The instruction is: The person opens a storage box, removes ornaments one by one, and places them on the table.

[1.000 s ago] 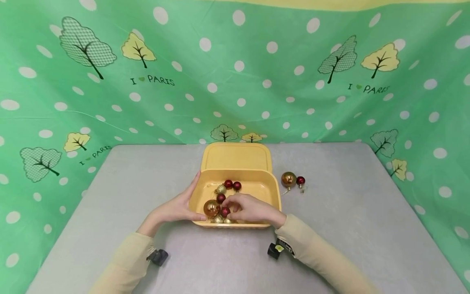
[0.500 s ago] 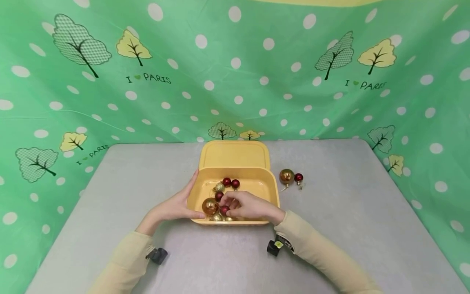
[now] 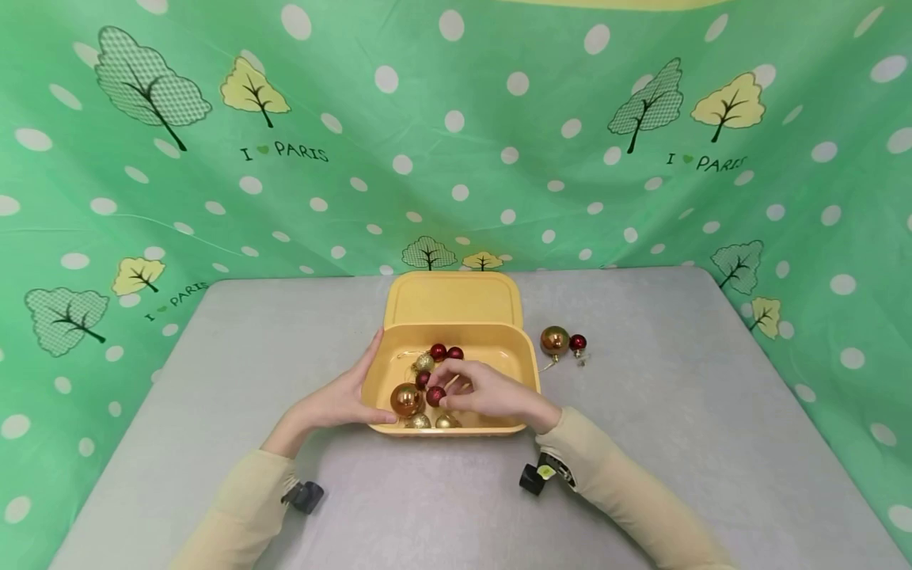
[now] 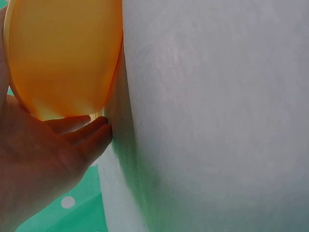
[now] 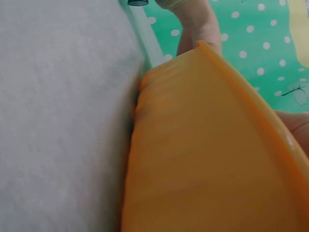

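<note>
A yellow plastic box [image 3: 507, 362] stands on the table, holding several small Christmas baubles. My left hand [image 3: 338, 402] holds its left end, thumb over the front rim; in the left wrist view the fingers [image 4: 91, 137] lie against the outer wall. Inside the box, my right hand [image 3: 492, 392] pinches a small dark red bauble [image 3: 436, 396] between thumb and fingertips. Left of that bauble is a large shiny gold bauble [image 3: 406, 400]. Small glittery gold baubles [image 3: 418, 421] lie along the front wall, and red baubles [image 3: 438, 351] toward the back. The right wrist view shows mostly the box's front wall [image 5: 207, 145].
Behind the box lies its yellow lid [image 3: 456, 297]. On the grey table [image 3: 663, 443], right of the box, are a large gold bauble [image 3: 554, 341] and a small red bauble [image 3: 578, 343]. A green dotted curtain [image 3: 456, 158] hangs behind the table.
My right hand has risen slightly with the pinched red bauble, uncovering more of a gold bauble at the front wall. My left hand stays at the box's left end.
</note>
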The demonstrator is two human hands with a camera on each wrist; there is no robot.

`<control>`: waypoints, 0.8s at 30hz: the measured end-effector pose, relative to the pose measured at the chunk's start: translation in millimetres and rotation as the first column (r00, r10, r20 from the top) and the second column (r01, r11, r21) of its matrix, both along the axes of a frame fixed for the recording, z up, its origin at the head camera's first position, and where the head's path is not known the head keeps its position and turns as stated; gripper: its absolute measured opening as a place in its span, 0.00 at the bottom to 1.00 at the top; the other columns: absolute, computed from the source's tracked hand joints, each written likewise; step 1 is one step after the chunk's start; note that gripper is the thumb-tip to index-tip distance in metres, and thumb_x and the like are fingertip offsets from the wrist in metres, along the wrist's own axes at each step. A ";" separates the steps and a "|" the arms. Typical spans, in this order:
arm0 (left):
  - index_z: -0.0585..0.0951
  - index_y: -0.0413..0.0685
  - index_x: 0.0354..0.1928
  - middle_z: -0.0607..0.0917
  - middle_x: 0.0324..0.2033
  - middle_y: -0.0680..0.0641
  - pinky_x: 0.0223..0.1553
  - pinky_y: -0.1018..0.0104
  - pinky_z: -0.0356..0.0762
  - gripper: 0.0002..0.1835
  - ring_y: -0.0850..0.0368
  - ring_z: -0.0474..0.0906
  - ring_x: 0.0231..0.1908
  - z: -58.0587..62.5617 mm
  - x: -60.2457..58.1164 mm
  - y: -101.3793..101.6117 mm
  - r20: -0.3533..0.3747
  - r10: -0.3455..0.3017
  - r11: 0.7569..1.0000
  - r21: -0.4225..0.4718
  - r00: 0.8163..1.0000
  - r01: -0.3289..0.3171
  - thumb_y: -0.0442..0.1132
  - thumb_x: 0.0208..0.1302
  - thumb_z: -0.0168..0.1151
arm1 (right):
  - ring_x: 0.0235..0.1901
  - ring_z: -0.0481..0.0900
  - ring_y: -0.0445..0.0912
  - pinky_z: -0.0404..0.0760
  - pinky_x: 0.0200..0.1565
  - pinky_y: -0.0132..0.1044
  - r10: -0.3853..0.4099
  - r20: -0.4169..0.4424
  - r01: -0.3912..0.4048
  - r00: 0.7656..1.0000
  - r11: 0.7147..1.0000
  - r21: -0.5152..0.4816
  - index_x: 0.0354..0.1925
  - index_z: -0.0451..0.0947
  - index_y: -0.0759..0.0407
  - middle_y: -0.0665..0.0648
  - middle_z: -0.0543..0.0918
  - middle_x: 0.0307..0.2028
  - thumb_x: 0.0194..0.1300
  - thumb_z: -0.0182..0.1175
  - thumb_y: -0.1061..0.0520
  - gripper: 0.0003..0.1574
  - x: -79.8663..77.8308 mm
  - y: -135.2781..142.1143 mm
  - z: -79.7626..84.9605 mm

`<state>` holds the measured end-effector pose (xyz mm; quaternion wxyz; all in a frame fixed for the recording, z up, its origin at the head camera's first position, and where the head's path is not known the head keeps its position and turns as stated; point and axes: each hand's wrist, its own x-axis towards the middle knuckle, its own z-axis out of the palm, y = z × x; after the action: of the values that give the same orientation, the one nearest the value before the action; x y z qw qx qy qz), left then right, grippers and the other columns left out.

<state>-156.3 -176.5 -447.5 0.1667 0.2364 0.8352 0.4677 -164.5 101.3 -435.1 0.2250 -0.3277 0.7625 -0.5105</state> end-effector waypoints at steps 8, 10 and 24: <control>0.27 0.52 0.74 0.32 0.73 0.36 0.67 0.40 0.42 0.73 0.31 0.38 0.70 0.0 -0.2 -0.4 0.009 0.004 1.000 0.004 1.000 -0.004 0.44 0.45 0.79 | 0.43 0.79 0.52 0.82 0.47 0.42 -0.034 -0.024 0.032 0.999 0.996 -0.087 0.51 0.75 0.65 0.59 0.79 0.46 0.62 0.60 0.70 0.18 2.3 15.2 8.8; 0.27 0.51 0.74 0.32 0.73 0.35 0.67 0.39 0.42 0.73 0.30 0.39 0.70 0.8 0.0 -0.8 0.007 0.003 1.000 0.003 1.000 -0.003 0.44 0.45 0.79 | 0.43 0.79 0.52 0.82 0.46 0.43 -0.053 -0.033 0.050 0.998 0.993 -0.104 0.51 0.75 0.66 0.61 0.79 0.47 0.61 0.60 0.70 0.18 3.0 21.3 10.5; 0.27 0.50 0.75 0.32 0.73 0.37 0.67 0.39 0.42 0.73 0.31 0.38 0.70 -0.7 -0.6 -1.9 -0.002 -0.004 1.000 -0.011 1.000 0.004 0.44 0.45 0.79 | 0.43 0.80 0.56 0.82 0.45 0.42 -0.174 -0.052 0.164 0.983 0.973 -0.162 0.52 0.74 0.70 0.65 0.79 0.49 0.62 0.60 0.70 0.19 4.2 59.8 22.4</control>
<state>-156.9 -178.4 -448.2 0.1680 0.2377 0.8375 0.4625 -160.4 161.0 -412.7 0.1289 -0.2949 0.7520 -0.5753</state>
